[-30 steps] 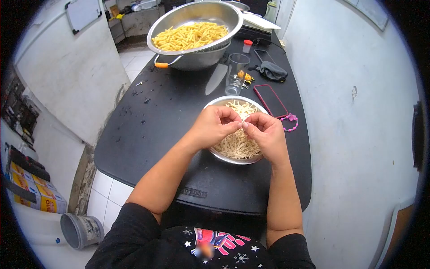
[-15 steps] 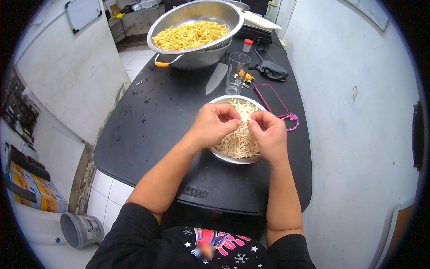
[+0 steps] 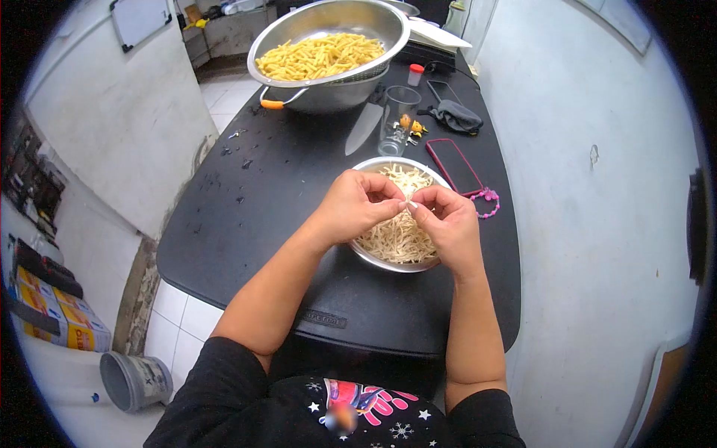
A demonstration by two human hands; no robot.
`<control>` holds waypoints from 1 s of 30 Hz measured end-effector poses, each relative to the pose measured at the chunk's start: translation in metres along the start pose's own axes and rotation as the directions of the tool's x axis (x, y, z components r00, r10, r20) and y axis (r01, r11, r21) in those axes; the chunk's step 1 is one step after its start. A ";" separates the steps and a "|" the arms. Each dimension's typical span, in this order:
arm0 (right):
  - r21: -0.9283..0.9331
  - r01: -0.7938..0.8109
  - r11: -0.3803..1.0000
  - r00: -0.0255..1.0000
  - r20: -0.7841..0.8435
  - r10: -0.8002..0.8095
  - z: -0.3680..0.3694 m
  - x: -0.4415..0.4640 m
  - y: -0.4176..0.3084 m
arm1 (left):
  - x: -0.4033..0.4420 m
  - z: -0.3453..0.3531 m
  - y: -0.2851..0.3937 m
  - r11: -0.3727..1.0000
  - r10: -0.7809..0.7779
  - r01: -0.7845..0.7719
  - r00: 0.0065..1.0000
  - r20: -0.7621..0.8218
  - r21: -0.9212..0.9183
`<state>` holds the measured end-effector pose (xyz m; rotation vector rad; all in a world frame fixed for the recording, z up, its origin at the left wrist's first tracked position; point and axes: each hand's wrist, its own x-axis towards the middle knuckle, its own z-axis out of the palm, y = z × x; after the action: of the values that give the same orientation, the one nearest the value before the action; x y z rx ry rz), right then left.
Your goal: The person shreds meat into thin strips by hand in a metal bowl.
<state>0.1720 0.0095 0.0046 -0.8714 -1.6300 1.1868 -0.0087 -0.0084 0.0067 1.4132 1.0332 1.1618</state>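
**Both hands pinched together over the small bowl, tips meeting**

Head view:
- Left hand (image 3: 364,200): thumb and index closed to a pinch, other fingers curled in. Right hand (image 3: 446,218): same, thumb against index. Tips of the two hands meet; both have hold of a pale strand (image 3: 409,199), mostly hidden by the fingertips.
- Pose: both hands sit above the small bowl (image 3: 392,266), left over its left side, right over its right side. Forearms come in from the near side of the bowl, one from each side, wrists roughly straight, knuckles up.
- Pale shreds (image 3: 396,243) heaped inside the bowl, visible below and beyond the fingers.
- Around the bowl, all on the black table (image 3: 246,246): drinking glass (image 3: 396,123) just beyond it; knife blade (image 3: 364,128) beyond, slightly left. Colander (image 3: 381,26) with yellow pieces (image 3: 321,57) farther back, left. Red-cased phone (image 3: 457,168) just right, with pink bead strap (image 3: 489,201). Grey pouch (image 3: 455,117) farther back, right.
- Delta: half a second ago the tips stood apart with a gap; now they're together, as they were one second ago. Bowl hasn't noticeably moved on the table.
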 end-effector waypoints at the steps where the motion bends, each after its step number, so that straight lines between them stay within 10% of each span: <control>1: 0.002 -0.007 1.000 1.000 -0.003 0.007 0.001 -0.001 0.000 | 0.000 -0.001 0.000 1.000 -0.003 0.003 1.000 -0.002 0.007; 11: -0.004 0.040 0.999 0.999 0.013 -0.040 0.000 -0.002 0.002 | 0.000 -0.002 0.000 0.975 0.072 -0.059 0.996 -0.052 0.213; 17: -0.289 0.149 0.945 0.978 -0.095 -0.184 -0.021 0.005 0.002 | 0.005 -0.011 -0.010 0.551 0.366 -0.174 0.929 -0.048 0.816; 22: -0.494 0.152 0.856 0.976 -0.061 -0.209 -0.012 0.002 -0.003 | 0.005 0.000 -0.017 0.358 0.343 -0.179 0.938 0.049 0.917; 25: -0.507 0.144 0.850 0.980 -0.048 -0.194 -0.012 0.002 -0.003 | 0.006 0.000 -0.011 0.432 0.357 -0.171 0.934 0.006 0.886; 30: -0.121 -0.009 0.993 1.000 -0.006 0.009 -0.011 0.001 -0.002 | 0.003 0.006 -0.005 0.966 0.036 -0.008 0.994 -0.101 0.259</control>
<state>0.1817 0.0134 0.0079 -0.9581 -1.7093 1.0997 -0.0026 -0.0061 0.0022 1.5820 1.2829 1.1591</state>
